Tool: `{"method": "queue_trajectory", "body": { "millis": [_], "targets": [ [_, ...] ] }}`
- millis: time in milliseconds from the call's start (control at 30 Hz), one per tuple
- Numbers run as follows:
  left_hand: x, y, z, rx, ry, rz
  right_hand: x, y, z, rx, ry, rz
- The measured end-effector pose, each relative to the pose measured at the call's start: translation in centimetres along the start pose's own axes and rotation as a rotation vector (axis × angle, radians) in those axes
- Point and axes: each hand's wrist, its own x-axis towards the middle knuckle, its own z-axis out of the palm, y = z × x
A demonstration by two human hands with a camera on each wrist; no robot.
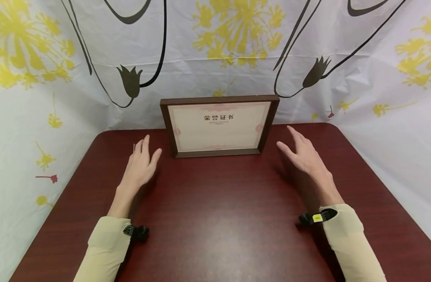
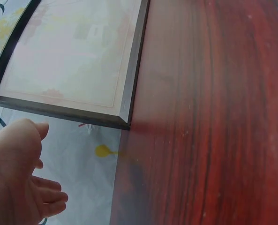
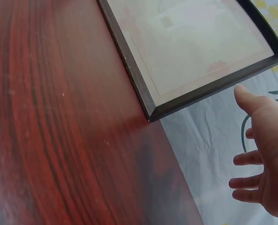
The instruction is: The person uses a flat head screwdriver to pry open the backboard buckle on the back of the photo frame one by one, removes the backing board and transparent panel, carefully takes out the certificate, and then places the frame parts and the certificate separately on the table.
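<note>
A dark brown picture frame [image 1: 219,153] with a pale certificate [image 1: 219,135] inside stands upright near the back of the table. Chinese characters are printed across the certificate's upper part. My left hand [image 1: 139,166] is to the left of the frame, apart from it, with fingers extended and thumb spread. On the other side, my right hand [image 1: 305,156] is held with its thumb toward the frame's right edge, a gap between them. Both hands hold nothing. In the left wrist view the frame [image 2: 59,111] shows a lower corner, and the right wrist view shows the frame's opposite corner [image 3: 214,89].
The reddish-brown wooden table [image 1: 215,219] has rounded back corners. A white cloth [image 1: 187,74] with yellow flowers and dark stems hangs behind it and along both sides. Each sleeved wrist carries a black strapped camera, one at left [image 1: 139,233], one at right [image 1: 307,218].
</note>
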Motion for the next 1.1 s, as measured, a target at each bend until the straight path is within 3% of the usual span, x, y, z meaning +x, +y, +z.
{"method": "queue_trajectory", "body": {
  "millis": [167, 467, 1100],
  "targets": [
    [0.4, 0.2, 0.3, -0.050, 0.015, 0.004, 0.5, -0.3, 0.4, 0.058, -0.001, 0.001],
    [1.0, 0.8, 0.8, -0.134, -0.049, -0.038, 1.4, -0.6, 2.0, 0.144, -0.002, -0.023],
    [3.6, 2.7, 1.6, -0.215, 0.017, 0.016, 3.1, -2.7, 2.8, 0.208, 0.030, -0.051]
  ]
}}
